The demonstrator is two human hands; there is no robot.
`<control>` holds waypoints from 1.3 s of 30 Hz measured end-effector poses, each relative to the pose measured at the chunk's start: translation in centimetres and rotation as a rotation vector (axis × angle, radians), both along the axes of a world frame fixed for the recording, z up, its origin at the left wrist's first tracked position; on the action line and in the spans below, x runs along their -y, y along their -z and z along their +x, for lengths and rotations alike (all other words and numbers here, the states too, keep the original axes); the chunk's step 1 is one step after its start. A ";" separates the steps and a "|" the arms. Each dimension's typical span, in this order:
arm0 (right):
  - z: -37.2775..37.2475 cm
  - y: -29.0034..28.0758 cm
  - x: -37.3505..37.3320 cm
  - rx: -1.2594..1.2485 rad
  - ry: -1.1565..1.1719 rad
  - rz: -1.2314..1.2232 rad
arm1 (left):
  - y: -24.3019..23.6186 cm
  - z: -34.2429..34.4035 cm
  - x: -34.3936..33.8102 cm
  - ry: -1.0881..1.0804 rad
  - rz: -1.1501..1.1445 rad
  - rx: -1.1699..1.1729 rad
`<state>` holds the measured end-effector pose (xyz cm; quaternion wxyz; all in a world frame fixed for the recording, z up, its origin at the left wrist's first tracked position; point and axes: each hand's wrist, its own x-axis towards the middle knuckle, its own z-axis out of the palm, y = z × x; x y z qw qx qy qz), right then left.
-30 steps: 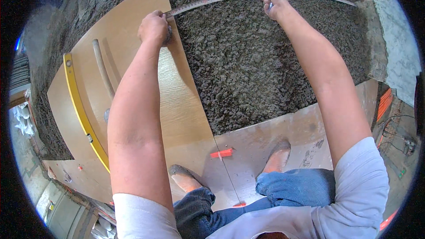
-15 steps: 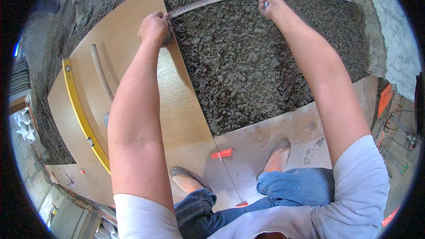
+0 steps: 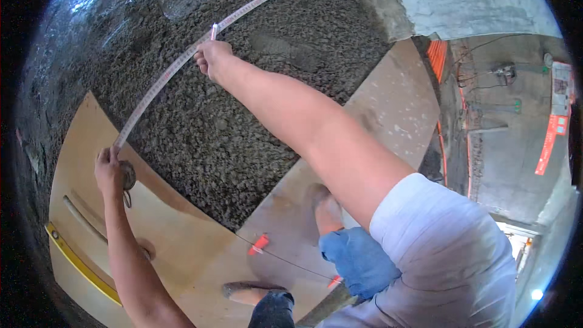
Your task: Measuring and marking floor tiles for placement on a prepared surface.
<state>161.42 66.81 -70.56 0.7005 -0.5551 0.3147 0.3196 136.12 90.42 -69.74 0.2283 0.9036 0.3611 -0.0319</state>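
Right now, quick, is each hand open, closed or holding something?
Left hand: closed, holding the tape measure.
Right hand: closed, holding a slim pen beside the tape.

The tape [image 3: 163, 80] is white, the level [image 3: 78, 266] yellow.

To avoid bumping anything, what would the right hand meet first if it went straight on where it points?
The right hand would probably meet the measuring tape first, though whether they touch now is unclear.

Tape measure [image 3: 162, 81], drawn out, white pen [image 3: 214, 31]
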 end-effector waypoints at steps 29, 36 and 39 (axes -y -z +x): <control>-58.5 -65.8 48.8 -0.467 0.176 -0.718 | -58.5 -38.9 23.6 0.346 -0.993 -0.710; -76.1 -64.1 53.5 -0.384 0.513 -0.593 | -63.8 -41.7 20.8 0.301 -1.062 -0.828; -74.9 -63.9 54.2 -0.382 0.529 -0.596 | -64.4 -43.1 20.9 0.234 -1.084 -0.780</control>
